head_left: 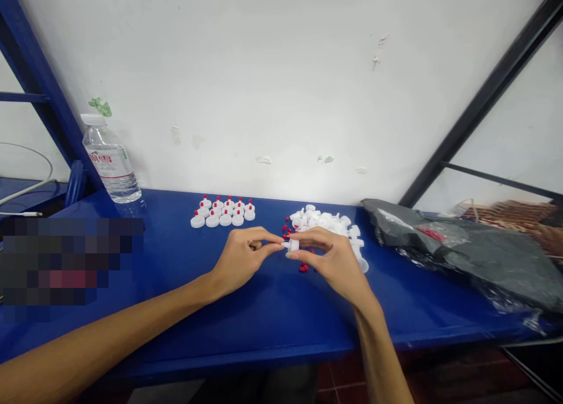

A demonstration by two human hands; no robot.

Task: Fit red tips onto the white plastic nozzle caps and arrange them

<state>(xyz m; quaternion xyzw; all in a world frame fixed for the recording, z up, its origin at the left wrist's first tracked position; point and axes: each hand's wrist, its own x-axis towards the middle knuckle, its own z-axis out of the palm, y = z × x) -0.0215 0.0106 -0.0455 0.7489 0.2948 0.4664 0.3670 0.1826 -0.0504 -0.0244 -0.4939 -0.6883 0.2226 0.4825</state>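
My left hand (244,254) and my right hand (328,254) meet over the blue table (264,310), fingertips pinched together on a small white plastic cap (291,245). Just behind my right hand lies a loose pile of white caps (328,221), with several tiny red plugs (303,267) scattered beside and under the hand. Farther left, several white caps fitted with red plugs (223,211) stand in tidy rows. What my left fingertips pinch, beyond touching the cap, is too small to make out.
A clear water bottle (109,160) stands at the back left against the white wall. A crumpled dark plastic bag (466,248) covers the table's right side. Blue shelf posts rise at left, a black frame bar at right. A blurred patch sits at left.
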